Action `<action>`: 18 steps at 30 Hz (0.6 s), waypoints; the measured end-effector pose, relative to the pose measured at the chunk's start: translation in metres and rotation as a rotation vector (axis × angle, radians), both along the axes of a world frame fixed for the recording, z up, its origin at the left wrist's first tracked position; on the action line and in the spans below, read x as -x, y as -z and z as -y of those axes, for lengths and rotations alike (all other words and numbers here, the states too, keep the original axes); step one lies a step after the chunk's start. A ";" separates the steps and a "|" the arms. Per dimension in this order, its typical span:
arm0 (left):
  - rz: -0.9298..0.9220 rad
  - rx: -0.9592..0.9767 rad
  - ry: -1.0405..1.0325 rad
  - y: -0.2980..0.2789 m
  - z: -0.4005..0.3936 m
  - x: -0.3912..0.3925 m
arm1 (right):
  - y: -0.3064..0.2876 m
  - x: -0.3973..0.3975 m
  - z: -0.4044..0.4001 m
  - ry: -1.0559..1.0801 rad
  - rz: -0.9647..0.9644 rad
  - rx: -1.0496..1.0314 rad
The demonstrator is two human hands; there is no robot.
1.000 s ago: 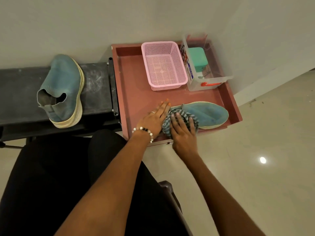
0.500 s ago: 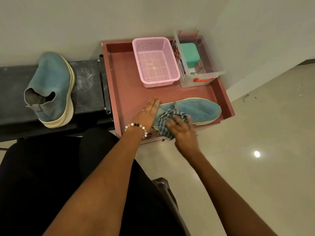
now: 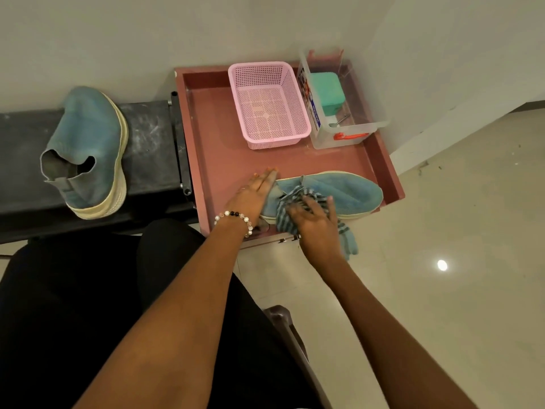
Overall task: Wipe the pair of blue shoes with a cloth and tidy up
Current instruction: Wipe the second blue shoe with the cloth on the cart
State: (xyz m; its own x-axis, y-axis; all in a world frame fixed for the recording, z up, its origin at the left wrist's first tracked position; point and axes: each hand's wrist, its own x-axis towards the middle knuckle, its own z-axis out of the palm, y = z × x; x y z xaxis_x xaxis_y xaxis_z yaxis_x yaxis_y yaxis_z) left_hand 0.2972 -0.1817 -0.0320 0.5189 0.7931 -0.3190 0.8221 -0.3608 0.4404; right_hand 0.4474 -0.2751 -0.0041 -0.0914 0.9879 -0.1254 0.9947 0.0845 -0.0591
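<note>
One blue shoe [image 3: 339, 190] lies on its side at the near edge of the red tray [image 3: 212, 160], toe to the right. The right hand [image 3: 317, 228] presses a striped cloth [image 3: 295, 202] on its near side with spread, nearly straight fingers; one end of the cloth hangs over the tray edge. The left hand [image 3: 253, 196] lies flat on the heel and steadies it. This seems the wiping step of the first shoe. The second shoe [image 3: 85, 152] waits on the dark desk [image 3: 150, 154] at the left, so next the cloth must go there. A pink basket [image 3: 268, 104] and a clear box [image 3: 339, 98] stand far in the tray.
</note>
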 end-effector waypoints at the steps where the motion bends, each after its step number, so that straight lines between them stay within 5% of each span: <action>1: -0.008 -0.009 -0.007 -0.001 0.000 -0.001 | -0.003 0.010 -0.006 0.090 -0.004 0.030; 5: -0.028 -0.083 -0.030 0.004 0.000 -0.004 | 0.005 0.076 -0.010 0.321 -0.216 0.058; 8: -0.040 -0.108 -0.033 0.007 0.002 -0.003 | 0.012 0.053 0.004 0.128 -0.351 -0.099; 12: -0.031 -0.108 -0.038 0.006 0.003 -0.004 | 0.002 0.003 0.008 -0.119 -0.125 -0.106; 14: -0.030 -0.112 -0.046 0.006 0.004 -0.005 | 0.001 0.014 0.002 0.024 -0.138 -0.117; 18: -0.050 -0.112 -0.045 0.008 0.004 -0.005 | 0.002 0.058 -0.004 0.261 -0.535 -0.085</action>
State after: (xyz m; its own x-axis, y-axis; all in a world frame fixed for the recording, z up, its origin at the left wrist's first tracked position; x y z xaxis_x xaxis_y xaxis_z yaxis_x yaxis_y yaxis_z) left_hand 0.3023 -0.1856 -0.0396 0.4672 0.8475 -0.2521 0.8588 -0.3672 0.3572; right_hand 0.3891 -0.2714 -0.0057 0.1268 0.9907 -0.0487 0.8173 -0.1322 -0.5609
